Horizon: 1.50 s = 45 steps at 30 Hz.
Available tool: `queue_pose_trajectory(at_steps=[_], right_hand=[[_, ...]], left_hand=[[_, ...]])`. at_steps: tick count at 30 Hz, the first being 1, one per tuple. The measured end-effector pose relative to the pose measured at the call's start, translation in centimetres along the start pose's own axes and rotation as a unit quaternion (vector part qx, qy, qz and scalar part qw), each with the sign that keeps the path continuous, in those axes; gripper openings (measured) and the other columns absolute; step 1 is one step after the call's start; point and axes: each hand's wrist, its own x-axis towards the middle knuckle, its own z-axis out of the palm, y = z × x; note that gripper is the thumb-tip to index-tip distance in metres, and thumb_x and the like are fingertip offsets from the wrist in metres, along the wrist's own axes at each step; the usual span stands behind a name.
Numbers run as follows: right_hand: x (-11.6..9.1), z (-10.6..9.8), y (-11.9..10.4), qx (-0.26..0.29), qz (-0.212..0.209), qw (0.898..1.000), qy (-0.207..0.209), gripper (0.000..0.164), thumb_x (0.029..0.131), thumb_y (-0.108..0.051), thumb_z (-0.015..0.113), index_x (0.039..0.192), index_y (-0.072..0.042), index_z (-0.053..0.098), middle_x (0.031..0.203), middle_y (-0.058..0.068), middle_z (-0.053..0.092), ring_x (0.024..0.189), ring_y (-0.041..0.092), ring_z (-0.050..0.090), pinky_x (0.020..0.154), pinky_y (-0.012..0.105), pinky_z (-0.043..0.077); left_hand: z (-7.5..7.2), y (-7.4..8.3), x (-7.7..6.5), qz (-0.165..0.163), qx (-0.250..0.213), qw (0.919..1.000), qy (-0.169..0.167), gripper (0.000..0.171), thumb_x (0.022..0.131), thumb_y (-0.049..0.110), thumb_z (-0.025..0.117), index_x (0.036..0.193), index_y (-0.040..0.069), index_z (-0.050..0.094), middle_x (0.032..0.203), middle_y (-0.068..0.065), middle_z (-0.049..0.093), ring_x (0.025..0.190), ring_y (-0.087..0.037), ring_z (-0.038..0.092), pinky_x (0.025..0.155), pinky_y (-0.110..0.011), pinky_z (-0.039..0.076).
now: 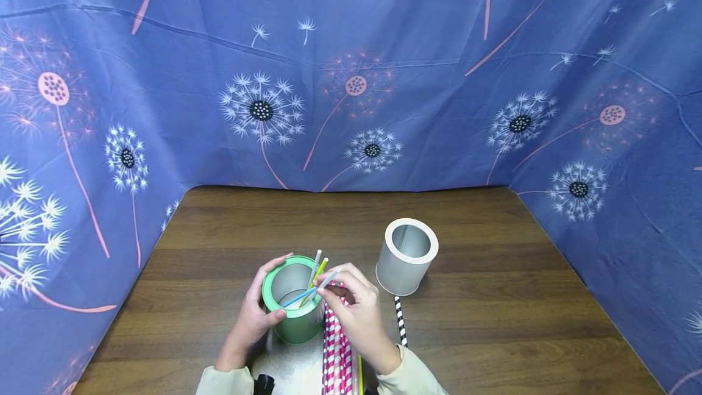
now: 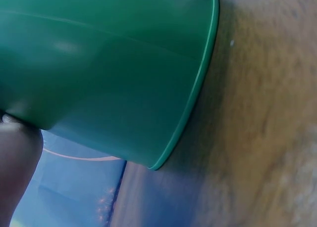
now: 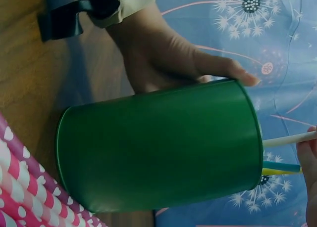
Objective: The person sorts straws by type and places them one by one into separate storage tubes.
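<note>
A green can (image 1: 298, 329) with a light green rim stands on the table, its mouth tipped a little toward the head camera. My left hand (image 1: 253, 313) grips its left side, thumb (image 3: 225, 68) at the rim and fingers around the far side. Above the can's right edge, my right hand (image 1: 359, 319) pinches a pale straw (image 1: 330, 278) between thumb and fingers, its lower end inside the mouth. A yellow straw (image 1: 324, 264), a blue straw (image 1: 296, 298) and another pale straw (image 1: 315, 262) lean within the can. The left wrist view shows mostly the can's green wall (image 2: 109, 83).
Pink-and-white patterned straws (image 1: 336, 355) lie in a bundle right of the green can, with a yellow straw (image 1: 360, 375) beside them. A white-rimmed grey can (image 1: 402, 272) stands farther right, a black-and-white striped straw (image 1: 401, 325) in front of it. Blue dandelion-print cloth (image 1: 439, 133) surrounds the table.
</note>
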Motion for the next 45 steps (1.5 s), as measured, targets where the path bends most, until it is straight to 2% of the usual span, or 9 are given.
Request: queue_pose_trajectory(at_steps=[7,14,21,25,33,39,45], right_hand=[[0.0,0.2,0.8,-0.04,0.001,0.999,-0.005,0.013,0.083,0.009,0.067,0.095,0.003,0.065,0.095,0.018,0.064,0.089,0.019,0.07,0.077,0.027,0.058],[0.1,0.4,1.5,-0.073,-0.019,0.997,0.003,0.016,0.084,0.008,0.067,0.099,0.003,0.066,0.094,0.015,0.064,0.085,0.022,0.069,0.078,0.025,0.058],[0.1,0.3,2.1,-0.114,-0.036,0.993,0.012,0.019,0.08,0.007,0.072,0.097,0.0,0.068,0.094,0.012,0.066,0.088,0.022,0.068,0.085,0.023,0.055],[0.0,0.4,2.3,-0.113,-0.016,0.993,0.01,0.015,0.082,0.004,0.071,0.096,-0.002,0.067,0.094,0.011,0.066,0.089,0.021,0.068,0.085,0.025,0.056],[0.0,0.6,2.6,-0.124,0.064,0.99,0.011,0.015,0.083,-0.004,0.073,0.097,-0.002,0.069,0.095,0.009,0.068,0.088,0.023,0.07,0.081,0.024,0.057],[0.1,0.6,2.6,-0.126,0.078,0.989,0.006,0.017,0.082,-0.006,0.074,0.097,0.0,0.069,0.097,0.006,0.069,0.089,0.014,0.069,0.082,0.023,0.056],[0.1,0.5,2.5,-0.125,0.081,0.989,0.0,0.018,0.083,-0.007,0.073,0.1,-0.001,0.07,0.097,0.008,0.069,0.087,0.018,0.068,0.083,0.024,0.056]], left_hand=[[-0.1,0.1,-0.1,0.005,0.002,1.0,0.003,0.078,0.085,0.03,0.072,0.145,-0.002,0.033,0.15,-0.011,0.043,0.123,-0.02,0.054,0.098,-0.026,0.047],[-0.2,-0.1,-0.1,0.01,0.01,0.9999,0.004,0.079,0.084,0.03,0.073,0.144,-0.002,0.034,0.15,-0.017,0.042,0.122,-0.022,0.054,0.098,-0.027,0.047],[-0.1,-0.2,-0.1,0.014,0.01,0.9999,0.001,0.08,0.084,0.032,0.073,0.144,-0.003,0.034,0.15,-0.016,0.043,0.123,-0.012,0.053,0.099,-0.022,0.045],[-0.1,-0.2,-0.1,0.012,0.01,0.9999,0.005,0.079,0.084,0.031,0.073,0.144,-0.003,0.034,0.15,-0.015,0.043,0.125,-0.008,0.051,0.1,-0.02,0.042],[0.0,-0.3,-0.1,0.017,0.002,0.9998,0.005,0.08,0.084,0.03,0.073,0.144,-0.004,0.034,0.149,-0.018,0.042,0.128,-0.009,0.05,0.102,-0.019,0.04],[0.0,-0.3,0.0,0.02,-0.005,0.9998,0.001,0.079,0.084,0.029,0.073,0.144,-0.005,0.033,0.15,-0.011,0.044,0.128,-0.016,0.051,0.102,-0.021,0.042],[-0.1,-0.2,0.0,0.008,0.001,1.0,0.002,0.079,0.084,0.031,0.073,0.144,-0.002,0.034,0.15,-0.006,0.044,0.127,-0.02,0.052,0.101,-0.022,0.043]])
